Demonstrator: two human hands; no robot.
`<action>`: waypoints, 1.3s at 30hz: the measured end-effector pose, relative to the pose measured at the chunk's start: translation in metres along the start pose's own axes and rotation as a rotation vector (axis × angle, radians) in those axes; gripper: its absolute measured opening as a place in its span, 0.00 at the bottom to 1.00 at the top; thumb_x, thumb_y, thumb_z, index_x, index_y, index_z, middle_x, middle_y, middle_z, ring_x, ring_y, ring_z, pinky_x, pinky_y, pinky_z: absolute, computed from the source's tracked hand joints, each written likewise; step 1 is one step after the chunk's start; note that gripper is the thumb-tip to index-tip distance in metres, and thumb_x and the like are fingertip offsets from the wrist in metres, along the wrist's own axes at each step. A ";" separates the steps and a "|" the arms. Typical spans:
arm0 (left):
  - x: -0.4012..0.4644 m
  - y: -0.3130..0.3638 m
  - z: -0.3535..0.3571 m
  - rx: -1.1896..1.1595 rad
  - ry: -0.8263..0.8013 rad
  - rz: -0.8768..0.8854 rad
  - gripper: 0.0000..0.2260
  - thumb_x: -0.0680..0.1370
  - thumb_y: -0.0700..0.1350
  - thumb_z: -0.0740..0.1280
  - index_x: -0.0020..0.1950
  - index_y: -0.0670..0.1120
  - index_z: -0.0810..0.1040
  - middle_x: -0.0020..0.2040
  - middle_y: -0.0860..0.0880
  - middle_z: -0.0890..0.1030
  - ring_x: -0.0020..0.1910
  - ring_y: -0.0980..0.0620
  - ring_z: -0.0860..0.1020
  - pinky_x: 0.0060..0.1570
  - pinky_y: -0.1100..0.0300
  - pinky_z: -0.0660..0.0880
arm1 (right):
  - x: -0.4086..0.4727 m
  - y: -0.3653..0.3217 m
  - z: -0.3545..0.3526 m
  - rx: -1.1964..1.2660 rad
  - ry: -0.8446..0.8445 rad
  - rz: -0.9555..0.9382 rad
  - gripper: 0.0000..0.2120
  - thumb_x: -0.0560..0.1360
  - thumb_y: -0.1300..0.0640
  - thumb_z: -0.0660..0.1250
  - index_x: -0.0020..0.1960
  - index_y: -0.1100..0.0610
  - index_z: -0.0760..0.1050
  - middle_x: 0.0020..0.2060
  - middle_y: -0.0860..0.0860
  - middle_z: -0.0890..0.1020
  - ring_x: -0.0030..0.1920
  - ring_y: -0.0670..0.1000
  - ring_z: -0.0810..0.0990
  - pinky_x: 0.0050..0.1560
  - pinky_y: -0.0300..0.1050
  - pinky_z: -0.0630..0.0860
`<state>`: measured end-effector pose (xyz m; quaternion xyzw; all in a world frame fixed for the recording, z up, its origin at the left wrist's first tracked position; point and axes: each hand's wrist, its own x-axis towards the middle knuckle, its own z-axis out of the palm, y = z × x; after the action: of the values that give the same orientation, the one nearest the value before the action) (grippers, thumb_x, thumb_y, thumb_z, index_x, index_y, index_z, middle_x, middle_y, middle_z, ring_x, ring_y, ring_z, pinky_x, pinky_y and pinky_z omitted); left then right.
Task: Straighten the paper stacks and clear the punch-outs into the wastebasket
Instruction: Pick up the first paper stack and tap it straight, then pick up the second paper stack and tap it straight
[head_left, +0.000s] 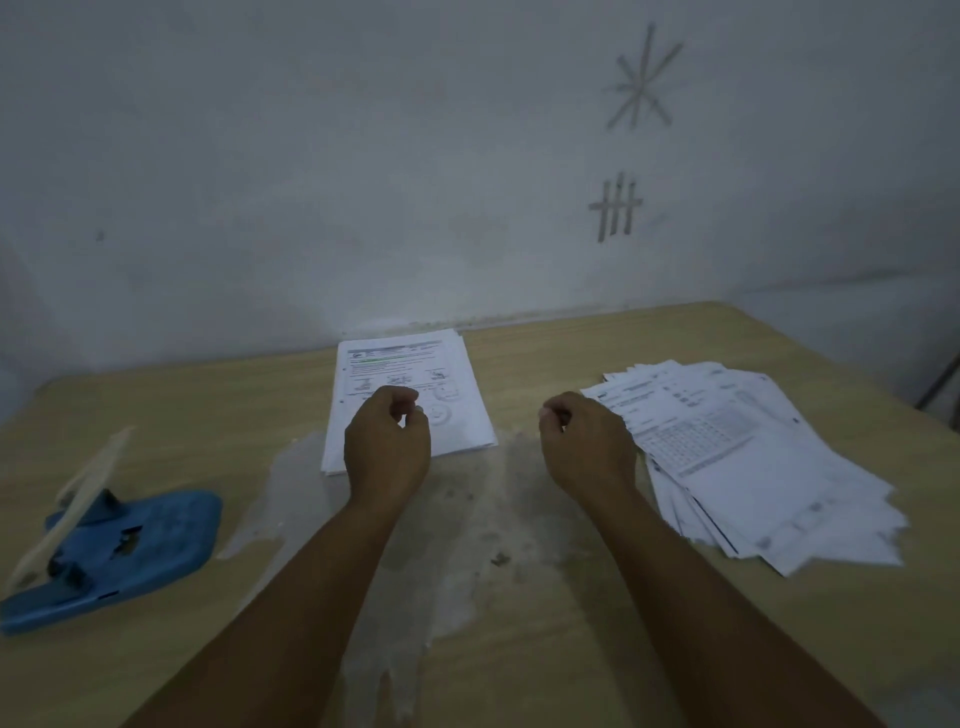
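left hand (387, 441) and right hand (587, 441): loosely curled, holding nothing | neat stack (410, 400) mid surface, messy stack (753, 452) right | risk: quick push slides sheets off the edge

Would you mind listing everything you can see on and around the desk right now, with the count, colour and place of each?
Neat paper stack: one, white printed sheets, centre of the table near the wall.
Fanned paper stack: one, white printed sheets, spread untidily on the right side.
Hole punch: one, blue with a pale lever raised, left near edge.
Table: one, light wood with a worn pale patch in the middle.
Wall: grey-white, behind the table, with one star-shaped mark and one tally mark at upper right.
Left hand: one, loosely curled, over the near edge of the neat stack, holding nothing visible.
Right hand: one, loosely curled, beside the fanned stack, holding nothing visible.
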<state>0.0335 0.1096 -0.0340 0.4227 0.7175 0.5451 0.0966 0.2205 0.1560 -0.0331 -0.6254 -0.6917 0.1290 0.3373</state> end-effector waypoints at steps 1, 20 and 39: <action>-0.005 0.005 0.005 -0.001 -0.012 0.004 0.08 0.77 0.40 0.66 0.54 0.47 0.81 0.50 0.53 0.81 0.49 0.56 0.77 0.50 0.64 0.68 | -0.002 0.007 -0.008 -0.005 0.011 0.011 0.10 0.79 0.51 0.61 0.53 0.51 0.80 0.47 0.49 0.84 0.46 0.53 0.81 0.49 0.49 0.78; -0.096 0.072 0.133 0.171 -0.469 -0.054 0.05 0.73 0.49 0.66 0.47 0.57 0.77 0.50 0.54 0.82 0.47 0.51 0.80 0.54 0.51 0.76 | 0.016 0.160 -0.098 -0.158 0.146 0.257 0.14 0.78 0.50 0.61 0.59 0.51 0.80 0.54 0.53 0.84 0.56 0.59 0.78 0.57 0.53 0.75; -0.115 0.104 0.193 0.628 -0.560 0.057 0.24 0.74 0.64 0.60 0.60 0.49 0.75 0.62 0.43 0.74 0.63 0.40 0.68 0.61 0.46 0.64 | 0.038 0.201 -0.115 -0.389 0.016 0.389 0.25 0.78 0.40 0.59 0.66 0.57 0.70 0.63 0.56 0.75 0.67 0.59 0.68 0.64 0.56 0.63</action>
<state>0.2730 0.1683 -0.0562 0.5831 0.7829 0.1663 0.1394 0.4494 0.2015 -0.0567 -0.8007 -0.5676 0.0512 0.1849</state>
